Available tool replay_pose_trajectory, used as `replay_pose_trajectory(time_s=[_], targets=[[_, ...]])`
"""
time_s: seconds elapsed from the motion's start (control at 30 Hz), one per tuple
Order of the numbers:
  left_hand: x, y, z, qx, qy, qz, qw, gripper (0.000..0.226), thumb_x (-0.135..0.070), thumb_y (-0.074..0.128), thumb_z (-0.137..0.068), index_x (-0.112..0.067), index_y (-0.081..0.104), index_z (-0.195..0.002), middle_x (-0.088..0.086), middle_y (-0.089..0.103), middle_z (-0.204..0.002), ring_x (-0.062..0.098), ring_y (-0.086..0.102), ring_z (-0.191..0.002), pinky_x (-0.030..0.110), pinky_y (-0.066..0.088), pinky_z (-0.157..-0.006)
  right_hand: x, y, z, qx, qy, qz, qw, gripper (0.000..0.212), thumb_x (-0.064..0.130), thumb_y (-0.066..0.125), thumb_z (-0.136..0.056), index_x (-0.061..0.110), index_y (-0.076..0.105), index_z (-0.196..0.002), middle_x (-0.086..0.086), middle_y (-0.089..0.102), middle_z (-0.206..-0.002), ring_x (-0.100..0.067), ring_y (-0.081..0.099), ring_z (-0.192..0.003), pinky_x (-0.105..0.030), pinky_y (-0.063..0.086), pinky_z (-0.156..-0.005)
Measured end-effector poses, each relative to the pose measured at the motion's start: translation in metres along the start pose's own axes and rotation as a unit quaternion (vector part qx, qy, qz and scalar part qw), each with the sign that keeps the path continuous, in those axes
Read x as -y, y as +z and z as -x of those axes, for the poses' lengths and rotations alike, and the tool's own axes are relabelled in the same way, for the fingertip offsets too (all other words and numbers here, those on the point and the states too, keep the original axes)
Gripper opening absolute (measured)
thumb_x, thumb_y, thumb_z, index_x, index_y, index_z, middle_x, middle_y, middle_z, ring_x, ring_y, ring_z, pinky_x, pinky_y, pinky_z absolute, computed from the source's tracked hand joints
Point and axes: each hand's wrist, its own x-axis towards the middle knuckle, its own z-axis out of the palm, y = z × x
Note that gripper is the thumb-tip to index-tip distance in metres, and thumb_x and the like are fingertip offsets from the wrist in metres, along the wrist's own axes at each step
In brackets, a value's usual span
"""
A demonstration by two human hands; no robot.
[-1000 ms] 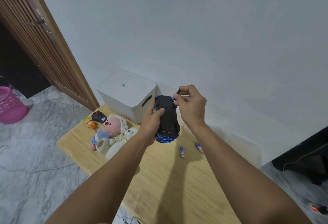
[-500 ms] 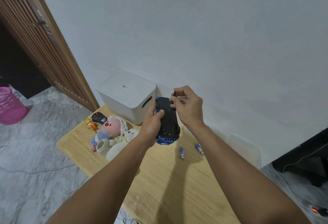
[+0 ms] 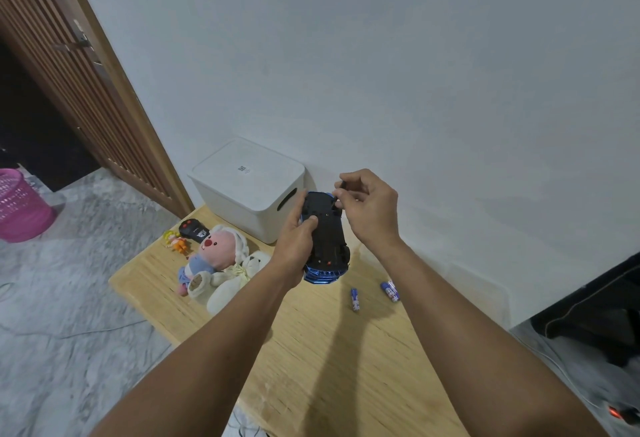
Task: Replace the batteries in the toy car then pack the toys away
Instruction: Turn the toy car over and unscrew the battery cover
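Two hands on the toy car (image 3: 325, 235), held belly-up in the air above the far part of the counter (image 3: 311, 350), just in front of the white storage box (image 3: 249, 190) at the far edge. Left hand (image 3: 294, 246) wraps the car's side, thumb pressed on the black underside. Right hand (image 3: 367, 208) has its fingers curled, pinching a small dark piece at the car's far end; too small to say whether it is a tool or a cover.

Judged handling: hard plastic shell, light, rigid; glossy blue body likely slick, so hold across the flanks between the wheels, not by the bumper.

Two batteries (image 3: 355, 299) lie apart on the counter near its right edge. Small, smooth cylinders, prone to roll; pinch each mid-barrel.

Plush toys (image 3: 221, 263), a small figure (image 3: 176, 241) and a remote (image 3: 194, 230) sit toward the left edge. The plush is soft and can be taken anywhere.
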Motion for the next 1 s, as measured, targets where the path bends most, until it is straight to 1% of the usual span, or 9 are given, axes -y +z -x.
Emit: replay_pose_trajectory(time_s=[0.1, 0.17, 0.33, 0.43, 0.53, 0.63, 0.77, 0.9, 1.0], targets=[[0.0016, 0.0001, -0.0004, -0.002, 0.002, -0.003, 1.000, 0.051, -0.014, 0.042, -0.101, -0.046, 0.040, -0.140, -0.003, 0.061, -0.118, 0.035, 0.065, -0.104, 0.054, 0.054, -0.089, 0.0003, 0.0010, -0.0004, 0.007, -0.001, -0.002, 1.000, 0.019, 0.000, 0.065, -0.086, 0.011, 0.069, -0.100, 0.000, 0.071, -0.091, -0.014, 0.071, -0.084, -0.033, 0.061, -0.077], [0.0020, 0.0007, -0.0006, -0.001, 0.006, -0.008, 1.000, 0.051, -0.015, 0.043, -0.101, -0.046, 0.039, -0.141, -0.002, 0.060, -0.121, 0.033, 0.064, -0.104, 0.052, 0.055, -0.088, 0.0015, 0.0021, -0.0006, 0.003, -0.007, 0.006, 1.000, 0.021, 0.004, 0.068, -0.085, 0.014, 0.072, -0.104, 0.003, 0.072, -0.094, -0.010, 0.070, -0.087, -0.025, 0.058, -0.081], [0.0027, 0.0017, -0.0008, -0.006, 0.017, -0.015, 1.000, 0.052, -0.014, 0.043, -0.101, -0.044, 0.037, -0.144, -0.011, 0.058, -0.114, 0.023, 0.064, -0.100, 0.037, 0.058, -0.076, 0.0052, 0.0030, -0.0033, -0.016, -0.010, 0.012, 1.000, 0.017, 0.009, 0.072, -0.083, 0.016, 0.075, -0.098, 0.009, 0.071, -0.086, 0.000, 0.066, -0.080, -0.009, 0.051, -0.072], [0.0031, 0.0008, -0.0007, -0.007, 0.011, -0.003, 1.000, 0.053, -0.013, 0.043, -0.101, -0.043, 0.037, -0.144, -0.007, 0.059, -0.118, 0.023, 0.066, -0.096, 0.033, 0.058, -0.067, 0.0043, 0.0028, -0.0034, -0.008, 0.006, -0.002, 1.000, 0.021, 0.002, 0.066, -0.086, 0.011, 0.073, -0.104, 0.006, 0.072, -0.088, -0.001, 0.068, -0.082, -0.012, 0.053, -0.073], [0.0022, 0.0016, -0.0002, -0.014, 0.016, -0.002, 1.000, 0.053, -0.013, 0.046, -0.099, -0.042, 0.039, -0.143, -0.010, 0.060, -0.112, 0.023, 0.066, -0.094, 0.037, 0.059, -0.072, 0.0042, 0.0029, -0.0016, -0.003, 0.002, -0.009, 1.000, 0.024, 0.002, 0.064, -0.087, 0.010, 0.072, -0.109, 0.004, 0.072, -0.092, -0.007, 0.070, -0.088, -0.016, 0.055, -0.078], [0.0020, 0.0020, 0.0001, -0.019, 0.024, -0.002, 1.000, 0.051, -0.013, 0.049, -0.098, -0.041, 0.042, -0.140, -0.010, 0.061, -0.109, 0.026, 0.067, -0.096, 0.042, 0.060, -0.077, 0.0055, 0.0030, -0.0007, -0.010, -0.009, -0.007, 1.000, 0.022, 0.008, 0.071, -0.083, 0.014, 0.074, -0.103, 0.004, 0.072, -0.094, -0.003, 0.068, -0.084, -0.016, 0.055, -0.078], [0.0008, 0.0021, 0.0012, -0.021, 0.027, -0.002, 0.999, 0.046, -0.013, 0.051, -0.098, -0.042, 0.046, -0.133, -0.002, 0.061, -0.116, 0.030, 0.068, -0.096, 0.042, 0.060, -0.072, 0.0056, 0.0022, -0.0035, -0.009, -0.001, -0.010, 1.000, 0.021, 0.004, 0.070, -0.084, 0.013, 0.075, -0.102, 0.006, 0.072, -0.087, 0.003, 0.066, -0.078, -0.011, 0.052, -0.072], [-0.0010, 0.0029, 0.0012, -0.015, 0.031, -0.006, 0.999, 0.044, -0.013, 0.050, -0.099, -0.044, 0.046, -0.130, -0.002, 0.061, -0.114, 0.029, 0.068, -0.097, 0.041, 0.061, -0.073, 0.0065, 0.0013, -0.0034, 0.002, 0.005, -0.012, 1.000, 0.028, 0.001, 0.062, -0.088, 0.008, 0.070, -0.114, 0.004, 0.072, -0.092, -0.001, 0.068, -0.086, -0.015, 0.054, -0.081], [-0.0017, 0.0039, 0.0016, -0.011, 0.034, -0.001, 0.999, 0.043, -0.012, 0.049, -0.099, -0.045, 0.047, -0.126, -0.002, 0.062, -0.114, 0.029, 0.068, -0.097, 0.039, 0.060, -0.071, 0.0074, 0.0020, -0.0023, 0.000, 0.000, -0.014, 1.000, 0.029, 0.007, 0.069, -0.086, 0.012, 0.071, -0.114, 0.003, 0.072, -0.097, -0.002, 0.068, -0.086, -0.016, 0.055, -0.082]])
